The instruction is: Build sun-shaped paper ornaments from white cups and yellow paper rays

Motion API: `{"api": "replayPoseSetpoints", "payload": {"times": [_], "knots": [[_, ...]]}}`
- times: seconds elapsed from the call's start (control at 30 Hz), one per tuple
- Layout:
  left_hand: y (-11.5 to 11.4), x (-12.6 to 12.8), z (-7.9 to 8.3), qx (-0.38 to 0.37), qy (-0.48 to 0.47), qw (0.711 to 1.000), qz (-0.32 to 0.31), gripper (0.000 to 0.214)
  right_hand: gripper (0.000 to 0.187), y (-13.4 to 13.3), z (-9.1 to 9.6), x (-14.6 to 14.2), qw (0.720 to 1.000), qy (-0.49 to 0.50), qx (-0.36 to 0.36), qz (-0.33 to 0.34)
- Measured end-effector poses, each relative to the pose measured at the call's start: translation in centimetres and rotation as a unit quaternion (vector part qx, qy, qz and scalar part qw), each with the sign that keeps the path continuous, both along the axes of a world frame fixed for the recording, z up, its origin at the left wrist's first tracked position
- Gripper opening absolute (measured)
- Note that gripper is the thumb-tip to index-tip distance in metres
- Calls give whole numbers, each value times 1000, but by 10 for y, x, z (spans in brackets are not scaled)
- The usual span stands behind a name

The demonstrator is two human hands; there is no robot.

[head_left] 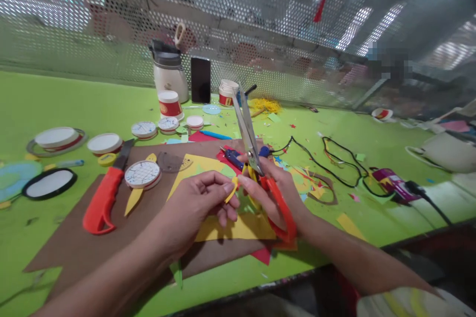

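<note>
My left hand pinches a small curved yellow paper piece between thumb and fingers. My right hand grips red-handled scissors, blades pointing up and away, nearly closed; its fingertips also touch the yellow piece. Both hands hover over a yellow paper sheet lying on a brown cardboard sheet on the green table.
A red-handled knife, round paper discs and lids, a paper cup, a jug, a phone, a purple glue gun with black cable, paper scraps. Perforated metal screen behind. Table edge runs near my arms.
</note>
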State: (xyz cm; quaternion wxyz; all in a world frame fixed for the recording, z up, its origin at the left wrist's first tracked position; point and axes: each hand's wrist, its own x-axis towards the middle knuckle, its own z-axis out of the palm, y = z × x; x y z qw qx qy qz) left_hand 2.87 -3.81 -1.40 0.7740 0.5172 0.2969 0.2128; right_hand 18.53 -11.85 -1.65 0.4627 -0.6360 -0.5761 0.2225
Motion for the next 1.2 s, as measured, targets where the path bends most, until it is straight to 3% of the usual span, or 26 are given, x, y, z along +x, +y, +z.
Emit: {"api": "replayPoseSetpoints", "payload": {"times": [0.13, 0.2, 0.43, 0.6, 1.2], "knots": [[12, -11, 12, 64, -22, 995, 74, 16, 36, -5, 18, 9, 994, -29, -68, 83], [17, -15, 18, 71, -35, 992, 102, 16, 36, -11, 24, 14, 988, -65, -51, 129], [19, -16, 18, 81, -45, 983, 157, 15, 44, -25, 25, 21, 978, -124, -98, 134], [17, -16, 17, 94, -32, 985, 143, 16, 51, -23, 21, 20, 978, -125, -117, 121], [18, -16, 16, 56, -33, 992, 107, 13, 49, -20, 19, 20, 974, -115, -146, 126]]}}
